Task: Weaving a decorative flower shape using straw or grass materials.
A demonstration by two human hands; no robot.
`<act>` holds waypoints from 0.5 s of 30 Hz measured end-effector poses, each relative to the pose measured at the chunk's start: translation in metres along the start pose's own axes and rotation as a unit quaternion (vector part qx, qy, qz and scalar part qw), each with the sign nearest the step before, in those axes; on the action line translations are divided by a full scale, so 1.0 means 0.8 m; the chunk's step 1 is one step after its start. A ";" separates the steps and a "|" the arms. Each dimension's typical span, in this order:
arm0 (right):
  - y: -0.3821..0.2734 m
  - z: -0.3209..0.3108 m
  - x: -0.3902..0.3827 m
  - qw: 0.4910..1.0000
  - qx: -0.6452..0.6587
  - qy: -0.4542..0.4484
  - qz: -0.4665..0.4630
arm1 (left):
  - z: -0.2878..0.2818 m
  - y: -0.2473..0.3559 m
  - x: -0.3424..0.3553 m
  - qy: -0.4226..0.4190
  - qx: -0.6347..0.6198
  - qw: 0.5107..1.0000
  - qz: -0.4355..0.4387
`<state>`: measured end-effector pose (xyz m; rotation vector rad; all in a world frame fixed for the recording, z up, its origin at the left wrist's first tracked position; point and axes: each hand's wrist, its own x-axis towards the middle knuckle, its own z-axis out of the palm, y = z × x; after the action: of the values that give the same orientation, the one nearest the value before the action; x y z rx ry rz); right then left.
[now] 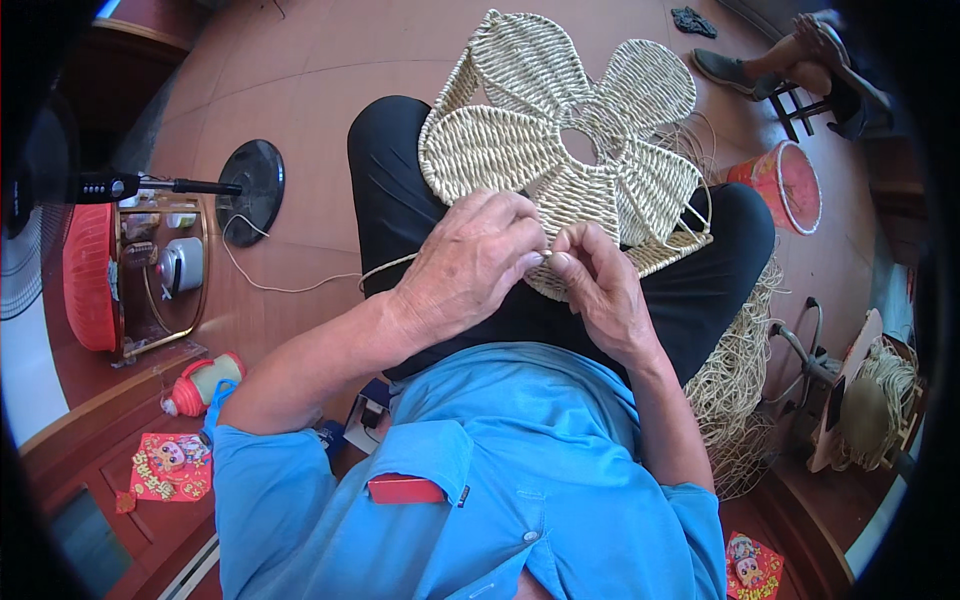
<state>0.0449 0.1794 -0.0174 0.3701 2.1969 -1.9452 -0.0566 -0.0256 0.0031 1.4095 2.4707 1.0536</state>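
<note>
A flower-shaped woven straw piece [495,150] rests across my lap, with several broad petals around an open round centre and some outer frame edges showing. At the tip of its nearest petal, my left hand [475,255] is closed in a pinch on a thin straw cord [390,265]. My right hand [605,285] meets it there, thumb and fingers pinched on the cord at the petal's edge. The fingertips nearly touch, and the exact spot where the cord meets the weave is partly hidden. From my left hand the cord trails left over my knee to the floor.
Loose straw cord [735,380] lies heaped beside my right leg. A red bucket [785,190] stands beyond my right knee, near a seated person's leg [790,75]. At left are a fan base [250,190], a small shelf [160,270] and a pink-lidded bottle [205,383].
</note>
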 end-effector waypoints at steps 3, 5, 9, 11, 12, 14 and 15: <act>0.000 0.006 -0.002 1.000 -0.003 0.011 -0.028 | -0.021 0.007 0.002 -0.053 -0.106 0.990 -0.074; -0.011 0.011 -0.005 0.991 -0.107 0.019 -0.076 | -0.034 0.010 -0.004 -0.112 -0.181 0.966 -0.147; -0.009 0.014 -0.004 0.985 -0.149 0.010 -0.090 | -0.068 0.016 -0.021 -0.125 -0.230 0.953 -0.152; -0.009 0.016 -0.004 0.982 -0.157 0.013 -0.100 | -0.092 0.015 -0.032 -0.081 -0.211 0.970 -0.090; -0.008 0.017 -0.004 0.980 -0.167 0.014 -0.110 | -0.106 0.010 -0.040 -0.062 -0.239 0.964 -0.099; -0.010 0.018 -0.007 0.977 -0.178 0.026 -0.118 | -0.153 0.009 -0.058 -0.023 -0.236 0.954 -0.182; -0.009 0.020 -0.007 0.972 -0.194 0.032 -0.127 | -0.176 0.009 -0.063 0.022 -0.225 0.955 -0.190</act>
<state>0.0479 0.1626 -0.0109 0.0953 2.7071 -1.5660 -0.0806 -0.1353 0.1019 0.7494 2.1983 1.4352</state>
